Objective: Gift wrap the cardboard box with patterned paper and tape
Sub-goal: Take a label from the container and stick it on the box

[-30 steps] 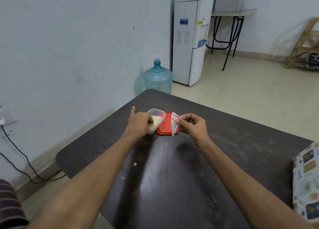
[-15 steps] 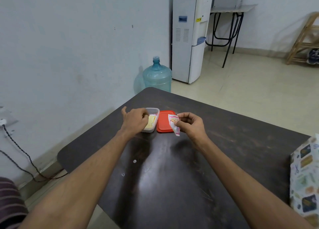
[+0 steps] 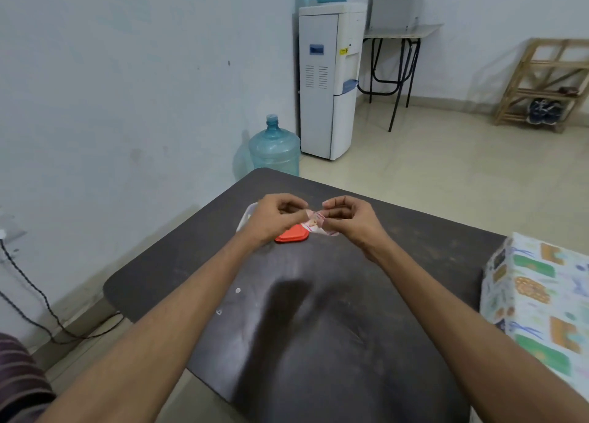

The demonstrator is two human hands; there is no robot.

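Cardboard box, covered in patterned paper, sits at the near right edge of the dark counter, partly cut off by the frame and well apart from both hands. Further out, the left hand and right hand meet with fingers curled, each pinching one end of a small pink-and-white paper slip, over a red lid lying flat beside a clear container mostly hidden behind the left hand. Beyond the counter, a blue water jug stands just beside a white dispenser.
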